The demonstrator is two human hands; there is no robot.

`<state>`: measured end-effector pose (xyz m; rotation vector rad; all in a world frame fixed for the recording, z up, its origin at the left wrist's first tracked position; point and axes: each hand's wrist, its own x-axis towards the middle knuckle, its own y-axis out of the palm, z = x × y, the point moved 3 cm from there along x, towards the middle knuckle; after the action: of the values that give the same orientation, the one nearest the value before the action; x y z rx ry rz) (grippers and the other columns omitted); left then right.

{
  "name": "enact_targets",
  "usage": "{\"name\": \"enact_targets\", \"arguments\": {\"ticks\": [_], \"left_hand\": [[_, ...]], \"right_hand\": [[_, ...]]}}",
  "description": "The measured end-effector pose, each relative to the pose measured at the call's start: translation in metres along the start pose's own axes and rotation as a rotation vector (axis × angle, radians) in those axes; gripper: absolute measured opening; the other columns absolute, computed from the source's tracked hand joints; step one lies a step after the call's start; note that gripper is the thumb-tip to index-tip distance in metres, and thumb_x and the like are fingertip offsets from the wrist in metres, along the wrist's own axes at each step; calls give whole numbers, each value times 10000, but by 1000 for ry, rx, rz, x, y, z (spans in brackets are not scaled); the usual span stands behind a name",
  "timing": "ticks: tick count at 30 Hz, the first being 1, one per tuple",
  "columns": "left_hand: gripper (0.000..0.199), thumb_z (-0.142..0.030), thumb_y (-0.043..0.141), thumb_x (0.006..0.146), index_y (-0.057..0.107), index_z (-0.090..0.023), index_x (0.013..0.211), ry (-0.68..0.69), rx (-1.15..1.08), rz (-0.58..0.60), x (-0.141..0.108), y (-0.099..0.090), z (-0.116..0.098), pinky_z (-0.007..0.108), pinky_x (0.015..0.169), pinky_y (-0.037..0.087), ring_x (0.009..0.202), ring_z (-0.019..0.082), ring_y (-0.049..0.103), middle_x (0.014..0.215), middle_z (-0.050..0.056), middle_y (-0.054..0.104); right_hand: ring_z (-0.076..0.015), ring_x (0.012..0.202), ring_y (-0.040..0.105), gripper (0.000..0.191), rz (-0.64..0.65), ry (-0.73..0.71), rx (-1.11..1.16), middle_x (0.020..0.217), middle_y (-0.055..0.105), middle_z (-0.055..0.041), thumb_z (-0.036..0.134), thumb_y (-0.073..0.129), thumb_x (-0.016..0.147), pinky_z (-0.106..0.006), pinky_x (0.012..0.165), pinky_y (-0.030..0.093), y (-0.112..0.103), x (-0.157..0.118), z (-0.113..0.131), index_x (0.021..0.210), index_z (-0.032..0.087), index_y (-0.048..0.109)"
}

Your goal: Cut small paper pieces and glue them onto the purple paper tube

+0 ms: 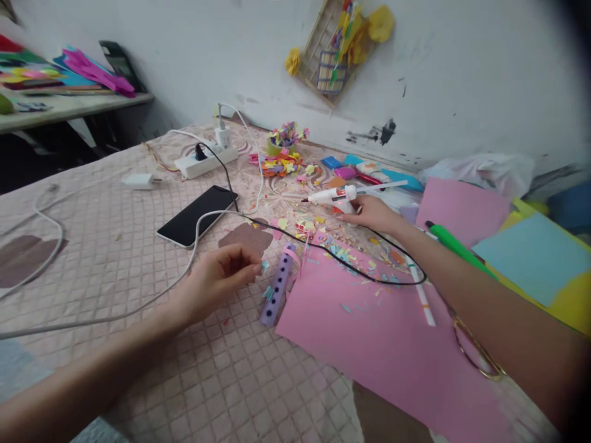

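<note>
My right hand (372, 214) is closed round the handle of a white glue gun (333, 194) with an orange trigger, its nozzle aimed left. A white glue stick sticks out of its back. My left hand (226, 277) is above the checked tablecloth, fingers curled in a pinch, with a tiny light-blue piece (265, 266) at the fingertips. Just right of it lies a purple strip (278, 289) with black dots, a pink band round its upper end and a small blue piece on its left edge. A large pink sheet (369, 344) lies beside the strip.
A black phone (198, 215) lies behind my left hand. White and black cables cross the table from a power strip (205, 161). Paper scraps (341, 249), a flower-filled bowl (281, 143), scissors (480, 357), a green pen (462, 250) and coloured sheets (530, 252) lie around.
</note>
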<state>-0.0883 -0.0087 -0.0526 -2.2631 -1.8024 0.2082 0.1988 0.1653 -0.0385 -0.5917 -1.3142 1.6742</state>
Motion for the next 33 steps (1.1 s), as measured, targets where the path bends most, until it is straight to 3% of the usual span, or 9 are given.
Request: {"name": "enact_targets", "arguments": {"ticks": [5,11,16,22,25,29,33], "left_hand": [[147,-282,594,766,572,-138,785,-56,-59,14,2,3,0,197,549,411,631,89,503,711,1,566],[163,-287,605,739,562,-130,757,-132,-131,39,7,5,-4,190,510,379,575,76,489,653,-15,551],[142,-254,608,731,552,-125,742,-178,-149,41,17,4,-2,185,513,381,579,73,507,661,-10,569],[115,-228,600,746,548,-125,742,-169,-165,57,16,5,-5,177,508,388,560,60,504,650,-18,562],[138,-260,598,759,557,-128,766,-146,-169,80,3,6,-9,200,547,424,583,75,522,663,-10,572],[147,-286,582,776,564,-140,771,-165,-64,42,-27,10,-12,193,507,395,589,86,506,680,-2,574],[116,-261,515,816,573,-166,784,-163,108,13,-55,21,-10,205,521,404,616,106,519,714,8,599]], "right_hand": [[-198,640,555,325,-28,25,50,742,644,-55,435,599,733,-286,558,389,-4,4,0,825,128,650],[-137,553,477,326,-187,200,289,657,588,-26,449,621,721,-265,521,338,-39,-11,5,778,128,624],[-128,600,440,334,-74,194,225,683,561,-23,454,619,722,-281,564,317,-59,-33,22,789,127,643],[-135,560,412,367,30,127,208,619,501,-2,521,634,675,-270,506,303,-62,-62,39,789,173,650],[-154,550,436,366,75,108,183,633,504,-12,559,620,678,-276,483,325,-63,-73,45,776,206,607],[-161,570,463,243,180,-123,133,663,494,-17,461,579,776,-295,520,367,-69,-83,69,719,238,501],[-175,629,509,259,279,-213,133,716,548,-40,489,535,797,-295,530,396,-62,-92,98,701,250,565]]}}
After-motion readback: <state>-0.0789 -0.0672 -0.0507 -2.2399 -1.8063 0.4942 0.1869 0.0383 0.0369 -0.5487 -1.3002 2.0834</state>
